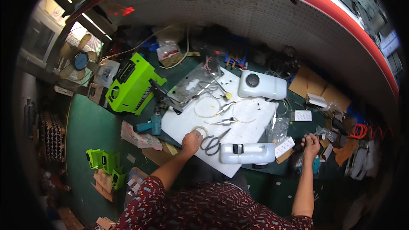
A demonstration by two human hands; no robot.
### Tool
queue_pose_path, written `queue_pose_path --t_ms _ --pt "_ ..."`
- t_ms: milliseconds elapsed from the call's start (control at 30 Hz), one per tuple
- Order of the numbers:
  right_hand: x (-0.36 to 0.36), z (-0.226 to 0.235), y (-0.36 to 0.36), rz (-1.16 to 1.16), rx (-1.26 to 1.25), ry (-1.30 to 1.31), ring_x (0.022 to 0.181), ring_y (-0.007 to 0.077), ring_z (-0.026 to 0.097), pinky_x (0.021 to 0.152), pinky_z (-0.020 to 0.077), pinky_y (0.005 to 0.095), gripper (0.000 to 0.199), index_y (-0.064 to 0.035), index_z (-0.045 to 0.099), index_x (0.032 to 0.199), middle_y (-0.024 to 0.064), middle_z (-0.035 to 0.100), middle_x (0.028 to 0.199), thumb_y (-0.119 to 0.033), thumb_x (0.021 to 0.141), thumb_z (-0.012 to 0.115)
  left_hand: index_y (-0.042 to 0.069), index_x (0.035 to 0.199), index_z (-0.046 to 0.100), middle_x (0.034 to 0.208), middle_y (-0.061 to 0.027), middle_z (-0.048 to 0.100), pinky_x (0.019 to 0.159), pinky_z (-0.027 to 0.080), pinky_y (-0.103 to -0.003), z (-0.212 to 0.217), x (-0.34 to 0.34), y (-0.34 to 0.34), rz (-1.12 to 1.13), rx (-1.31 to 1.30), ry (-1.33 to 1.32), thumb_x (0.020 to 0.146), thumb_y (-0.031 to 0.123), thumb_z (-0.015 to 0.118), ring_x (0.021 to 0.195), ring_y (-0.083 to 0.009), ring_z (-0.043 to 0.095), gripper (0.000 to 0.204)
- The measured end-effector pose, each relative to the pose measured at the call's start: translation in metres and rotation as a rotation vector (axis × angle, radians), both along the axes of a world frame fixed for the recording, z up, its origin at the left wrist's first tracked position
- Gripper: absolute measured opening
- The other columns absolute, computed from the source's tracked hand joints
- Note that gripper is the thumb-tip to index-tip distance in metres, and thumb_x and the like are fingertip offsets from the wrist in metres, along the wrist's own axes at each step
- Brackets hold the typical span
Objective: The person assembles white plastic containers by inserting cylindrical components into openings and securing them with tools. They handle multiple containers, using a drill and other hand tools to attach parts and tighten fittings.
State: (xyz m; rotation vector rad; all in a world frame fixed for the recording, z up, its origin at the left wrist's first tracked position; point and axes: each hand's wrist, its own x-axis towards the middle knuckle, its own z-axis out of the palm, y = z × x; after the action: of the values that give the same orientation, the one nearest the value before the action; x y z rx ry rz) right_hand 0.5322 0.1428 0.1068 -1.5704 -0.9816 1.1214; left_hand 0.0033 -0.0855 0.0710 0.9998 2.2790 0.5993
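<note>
My left hand (192, 142) is closed at the near left of a white foam sheet (266, 117). A short loop of pale thin tubing (203, 128) curves out from its fingers. Just right of that hand lie black-handled scissors (215, 143). My right hand (311, 145) is raised at the right, fingers curled together; what they hold, if anything, is too small to make out. Below it, partly hidden, is a teal power tool (315, 165). Two thin tubes with metal fittings (226, 122) lie mid-sheet. A white plastic tank (249, 153) lies near me, and another tank with a black cap (265, 86) lies farther back.
A bright green housing (133, 86) and a teal cordless drill (150, 126) stand left of the sheet. Small white boxes (301, 116), cardboard (307, 81) and a red coiled hose (360, 130) crowd the right. A fan (80, 60) stands at far left.
</note>
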Motion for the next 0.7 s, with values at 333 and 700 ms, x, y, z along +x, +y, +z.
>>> queue_pose_path --t_ms 333,700 --pt "-0.173 0.063 -0.094 0.087 -0.286 0.413 0.077 0.0117 0.067 0.059 0.0596 0.0257 0.017 -0.0051 0.068 0.116 0.0020 0.068 0.094 -0.008 0.100 0.071 0.000 0.132 0.062 0.113 -0.0179 0.070 0.086 0.055 -0.038 -0.072 -0.152 0.002 0.721 0.468 0.160 0.083 0.008 0.084 0.099 -0.0265 0.069 0.055" --pt "-0.310 0.085 -0.095 0.314 -0.634 0.950 0.096 0.0164 0.071 0.079 0.0596 0.0304 0.021 -0.0059 0.070 0.120 0.0054 0.074 0.108 -0.014 0.101 0.074 0.002 0.122 0.064 0.111 -0.0173 0.067 0.088 0.055 -0.039 -0.088 -0.211 0.031 0.548 0.538 0.188 0.083 0.001 0.081 0.098 -0.0324 0.068 0.042"
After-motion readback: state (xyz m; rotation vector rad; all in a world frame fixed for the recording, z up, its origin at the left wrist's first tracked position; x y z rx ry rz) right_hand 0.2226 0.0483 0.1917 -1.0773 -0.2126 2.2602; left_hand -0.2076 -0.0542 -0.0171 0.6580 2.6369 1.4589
